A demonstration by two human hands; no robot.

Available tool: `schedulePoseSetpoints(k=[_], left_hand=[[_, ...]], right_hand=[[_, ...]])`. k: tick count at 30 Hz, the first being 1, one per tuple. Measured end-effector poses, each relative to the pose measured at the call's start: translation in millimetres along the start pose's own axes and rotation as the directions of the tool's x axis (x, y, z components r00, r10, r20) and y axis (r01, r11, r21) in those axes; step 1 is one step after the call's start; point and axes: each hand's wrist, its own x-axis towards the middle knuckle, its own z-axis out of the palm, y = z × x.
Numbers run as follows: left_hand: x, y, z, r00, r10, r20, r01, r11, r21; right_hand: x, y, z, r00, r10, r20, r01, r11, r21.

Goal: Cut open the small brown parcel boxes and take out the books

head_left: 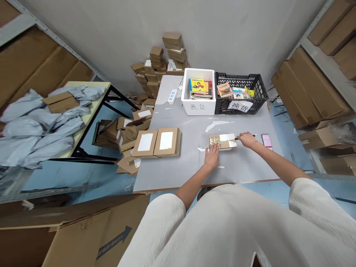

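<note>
A small taped cardboard box with white labels lies on the grey table, in front of me. My left hand rests on its left near corner, fingers spread. Closed around the handle of a slim dark cutter, my right hand is at the box's right end, where the tool's tip touches or nearly touches the box. To the right lies a phone with a lit pink screen.
Two flat boxes lie at the table's left. Behind stand a white bin and a black crate, both holding books. A power strip lies beside the bin. Boxes are piled left of the table; grey parcels cover another table.
</note>
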Motion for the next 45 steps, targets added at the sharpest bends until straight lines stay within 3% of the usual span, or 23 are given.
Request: schedulePoseSetpoints(k=[6, 12, 17, 20, 25, 29, 37, 45], left_hand=[[0.5, 5.6, 0.6, 0.999, -0.040, -0.003, 0.040, 0.999, 0.029], [7.6, 13.3, -6.4, 0.995, -0.098, -0.006, 0.098, 0.995, 0.008], [32.9, 27.1, -20.1, 0.979, -0.201, -0.026, 0.200, 0.979, -0.044], [55.5, 38.0, -26.3, 0.992, -0.123, -0.021, 0.122, 0.992, -0.026], [88.0, 48.5, -32.2, 0.997, -0.030, 0.065, 0.026, 0.998, 0.058], [99.5, 49.0, -30.8, 0.994, 0.013, 0.111, -0.030, 0.988, 0.152], [98.4, 44.3, -26.7, 0.996, 0.040, 0.083, -0.054, 0.982, 0.179], [82.9, 21.0, -25.7, 0.991, 0.072, 0.109, -0.091, 0.978, 0.187]], right_hand=[[-11.6, 28.3, 12.9, 1.000, 0.015, -0.018, -0.015, 1.000, 0.022], [-15.9, 40.9, 20.2, 0.999, 0.030, -0.041, -0.027, 0.997, 0.073], [-26.5, 58.4, 30.1, 0.996, 0.081, -0.047, -0.072, 0.984, 0.164], [-36.7, 66.2, 38.9, 0.989, 0.137, -0.055, -0.119, 0.960, 0.252], [-46.2, 58.9, 53.3, 0.986, 0.155, -0.057, -0.123, 0.918, 0.377], [-43.9, 49.1, 62.6, 0.987, 0.150, -0.052, -0.111, 0.889, 0.445], [-34.7, 45.7, 62.0, 0.985, 0.161, -0.066, -0.102, 0.841, 0.531], [-29.5, 29.9, 58.2, 0.991, 0.124, -0.043, -0.080, 0.833, 0.548]])
